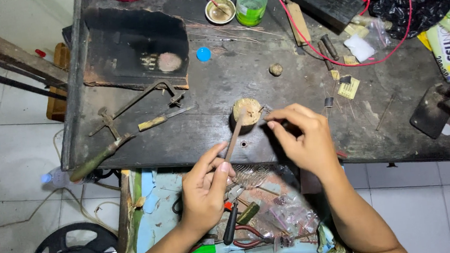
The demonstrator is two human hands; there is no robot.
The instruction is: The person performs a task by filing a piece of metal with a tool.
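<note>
Left hand: the left hand [204,190] was closed around a thin brown rod [235,138], whose tip was laid on the round wooden block [247,111].
Right hand: the right hand [303,138] was pinched shut on a small thin piece, too small to be identified, held just beside the block.
Place of work: the block stood on the dark table [242,76], near its front edge, between the two hands.
Progress: the work was judged to be in the middle; the piece was held to the block and not yet put down, and what was finished could not be told.
Rods: one was seen in use.
Blocks: one was counted.
Cups: two were counted at the far edge, a green cup [251,5] and a small white bowl [220,10].
Blue cap: one [203,54].
Pliers: one pair [231,213] was seen in the tray below the table.
</note>
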